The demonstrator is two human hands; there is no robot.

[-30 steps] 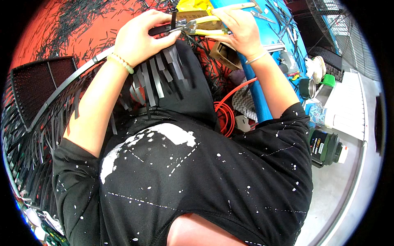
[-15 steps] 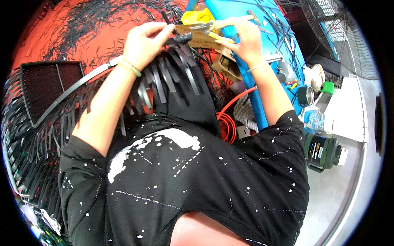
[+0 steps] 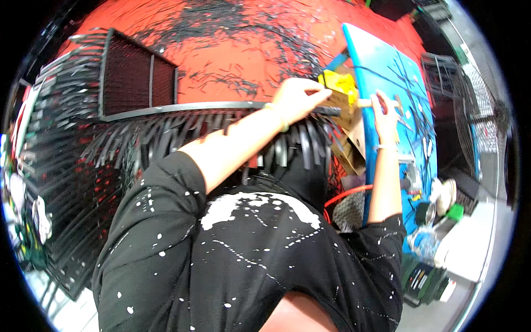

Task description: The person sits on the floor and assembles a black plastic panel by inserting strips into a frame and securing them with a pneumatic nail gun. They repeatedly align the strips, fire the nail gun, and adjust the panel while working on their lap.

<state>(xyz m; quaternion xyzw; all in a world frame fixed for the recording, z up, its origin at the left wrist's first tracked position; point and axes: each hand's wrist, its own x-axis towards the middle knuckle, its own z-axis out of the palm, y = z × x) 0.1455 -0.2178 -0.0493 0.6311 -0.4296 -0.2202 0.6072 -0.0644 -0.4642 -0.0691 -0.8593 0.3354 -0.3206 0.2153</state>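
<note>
Above the end of a long bar (image 3: 221, 105), hung with black and grey strips (image 3: 282, 146), my left hand (image 3: 298, 99) has its thumb and finger together. What they pinch, if anything, is too small to see. Just below its fingertips the bar ends in a dark tip (image 3: 330, 111). At the blue table's left edge, my right hand (image 3: 385, 119) bends its fingers round the handle of a hammer (image 3: 365, 103), whose head lies to the right of the hand. Pliers (image 3: 405, 123) seem to lie on the table beside this hand, though blurred.
Cut black strips (image 3: 213, 22) litter the red floor covering (image 3: 218, 61). A yellow bag (image 3: 340, 83) and cardboard box (image 3: 337, 101) stand by the blue table (image 3: 368, 61). A red hose (image 3: 348, 193) lies near my leg; a dark green jug (image 3: 423, 282) sits at right.
The view has shifted, so the scene sits further right and lower. The yellow-handled pliers have left the space between my hands. My right hand has moved away from the left, to the hammer.
</note>
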